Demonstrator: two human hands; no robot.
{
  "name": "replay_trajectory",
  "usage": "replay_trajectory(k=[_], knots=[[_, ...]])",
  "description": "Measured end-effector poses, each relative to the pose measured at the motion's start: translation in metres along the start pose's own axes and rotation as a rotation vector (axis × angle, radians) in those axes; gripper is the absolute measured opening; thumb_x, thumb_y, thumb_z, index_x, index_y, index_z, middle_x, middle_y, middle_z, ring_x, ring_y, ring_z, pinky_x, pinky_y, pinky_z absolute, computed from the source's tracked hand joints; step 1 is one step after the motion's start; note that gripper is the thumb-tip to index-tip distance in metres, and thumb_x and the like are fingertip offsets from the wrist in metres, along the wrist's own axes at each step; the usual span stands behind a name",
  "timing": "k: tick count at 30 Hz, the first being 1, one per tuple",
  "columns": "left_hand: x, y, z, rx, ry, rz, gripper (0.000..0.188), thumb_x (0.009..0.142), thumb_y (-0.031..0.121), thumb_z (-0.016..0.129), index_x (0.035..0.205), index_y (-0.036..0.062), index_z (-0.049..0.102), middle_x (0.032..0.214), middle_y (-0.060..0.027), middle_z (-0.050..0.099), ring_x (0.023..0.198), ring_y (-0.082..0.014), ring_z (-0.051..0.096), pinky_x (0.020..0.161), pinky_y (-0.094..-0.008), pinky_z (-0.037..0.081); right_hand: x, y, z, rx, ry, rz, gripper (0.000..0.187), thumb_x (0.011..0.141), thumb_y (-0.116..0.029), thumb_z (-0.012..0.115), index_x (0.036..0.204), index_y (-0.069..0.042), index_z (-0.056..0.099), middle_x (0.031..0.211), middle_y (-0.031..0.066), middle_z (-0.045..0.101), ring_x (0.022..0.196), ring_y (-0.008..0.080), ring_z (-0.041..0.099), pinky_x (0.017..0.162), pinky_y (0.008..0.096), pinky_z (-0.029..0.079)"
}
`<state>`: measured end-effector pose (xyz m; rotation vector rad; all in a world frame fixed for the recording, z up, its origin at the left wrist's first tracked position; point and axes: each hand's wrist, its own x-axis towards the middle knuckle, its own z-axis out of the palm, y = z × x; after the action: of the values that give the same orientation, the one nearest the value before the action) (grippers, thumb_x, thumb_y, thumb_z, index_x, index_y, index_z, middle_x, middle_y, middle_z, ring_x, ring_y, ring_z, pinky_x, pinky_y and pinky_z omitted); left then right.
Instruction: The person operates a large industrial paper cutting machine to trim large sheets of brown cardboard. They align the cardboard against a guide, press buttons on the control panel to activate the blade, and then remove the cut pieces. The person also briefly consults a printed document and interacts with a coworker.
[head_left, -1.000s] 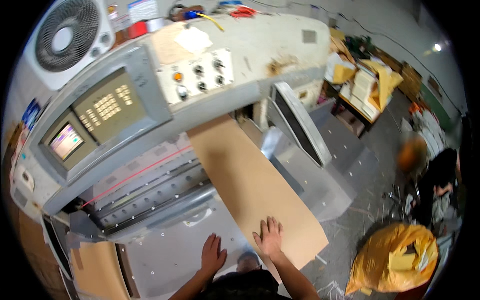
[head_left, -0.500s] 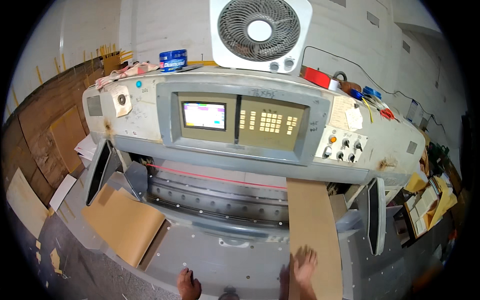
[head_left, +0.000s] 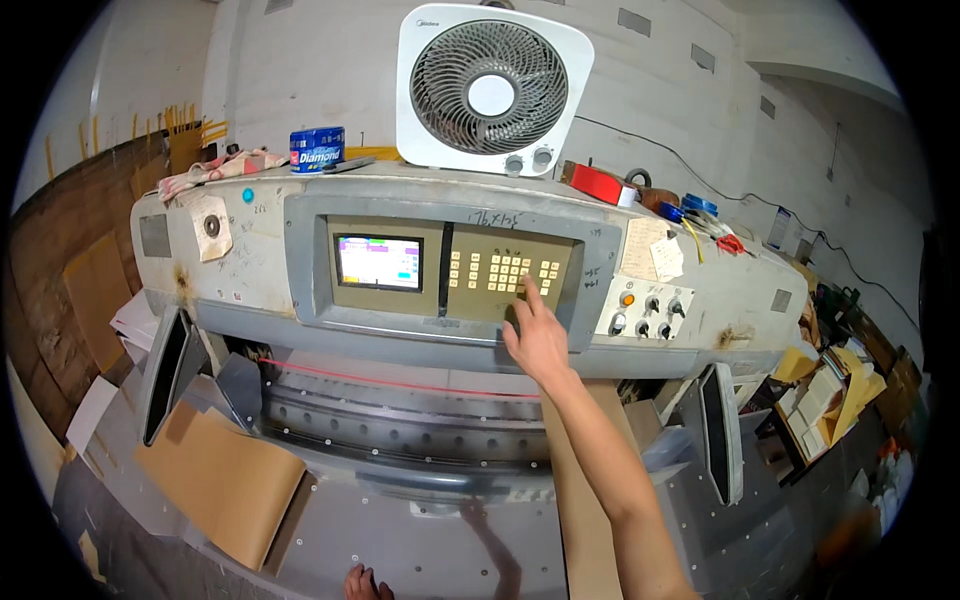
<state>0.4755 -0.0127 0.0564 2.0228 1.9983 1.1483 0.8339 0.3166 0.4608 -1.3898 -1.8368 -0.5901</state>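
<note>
My right hand [head_left: 537,335] is up at the keypad [head_left: 512,270] of a large grey cutting machine, its index finger extended onto the keys and nothing held. To the keypad's left, a lit screen [head_left: 380,262] is set in the same panel. My left hand [head_left: 364,584] rests at the front of the metal table [head_left: 420,545], only its fingers showing, loosely bent and slightly apart, with nothing seen in them. Below my right forearm a long brown board [head_left: 580,500] runs back under the machine's beam. A red light line [head_left: 400,380] crosses the bed beneath the beam.
Another brown sheet stack [head_left: 225,480] lies on the left of the table. Two upright guards [head_left: 722,435] flank the bed. A white box fan [head_left: 490,95], a blue tin [head_left: 317,150] and a red box [head_left: 598,184] stand on the machine. Knobs [head_left: 650,310] sit right of the panel.
My right hand has left the brown board and reached up and forward to the keypad. My left hand stays at the table's front. The view has tilted up somewhat.
</note>
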Motion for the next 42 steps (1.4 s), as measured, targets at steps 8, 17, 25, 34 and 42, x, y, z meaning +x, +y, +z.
replay_trajectory(k=[8,17,25,34,42], knots=[[0.008,0.009,-0.009,0.010,-0.061,-0.038,0.041,0.093,0.016,0.067,0.131,0.0025,0.059,0.138,-0.0251,0.059,0.129,-0.0452,0.054,0.108,-0.0561,0.044,0.015,-0.003,0.019,-0.053,-0.089,-0.001,0.034,0.085,-0.022,0.070,0.113,-0.002,0.063,0.162,0.0176,0.038,0.094,0.0362,0.069,0.082,0.0469,0.059],[0.011,0.014,-0.017,0.055,-0.100,-0.056,0.041,0.092,0.014,0.066,0.130,0.0009,0.059,0.137,-0.0258,0.059,0.128,-0.0462,0.054,0.107,-0.0549,0.045,0.010,-0.004,0.019,-0.049,-0.144,0.049,0.039,0.085,-0.023,0.072,0.117,-0.003,0.063,0.164,0.0153,0.035,0.099,0.0362,0.069,0.083,0.0476,0.060],[0.010,0.013,-0.012,0.004,-0.086,-0.060,0.041,0.092,0.013,0.066,0.130,0.0019,0.060,0.138,-0.0247,0.058,0.129,-0.0440,0.054,0.108,-0.0540,0.045,0.012,0.002,0.012,-0.058,-0.144,0.045,0.038,0.086,-0.023,0.072,0.117,-0.003,0.062,0.164,0.0152,0.035,0.104,0.0358,0.068,0.083,0.0477,0.060],[0.009,0.012,-0.013,0.027,-0.084,-0.077,0.041,0.092,0.015,0.066,0.131,0.0044,0.060,0.140,-0.0227,0.057,0.130,-0.0430,0.054,0.108,-0.0535,0.045,0.019,-0.003,0.010,-0.050,-0.124,0.035,0.033,0.085,-0.022,0.071,0.111,-0.002,0.063,0.162,0.0174,0.038,0.101,0.0360,0.069,0.084,0.0478,0.060],[0.009,0.012,-0.011,0.033,-0.074,-0.061,0.041,0.091,0.013,0.067,0.131,0.0042,0.060,0.140,-0.0226,0.057,0.129,-0.0435,0.054,0.108,-0.0538,0.046,0.021,-0.002,0.015,-0.055,-0.103,0.015,0.032,0.085,-0.021,0.069,0.111,-0.003,0.063,0.162,0.0176,0.038,0.096,0.0364,0.070,0.083,0.0477,0.060]])
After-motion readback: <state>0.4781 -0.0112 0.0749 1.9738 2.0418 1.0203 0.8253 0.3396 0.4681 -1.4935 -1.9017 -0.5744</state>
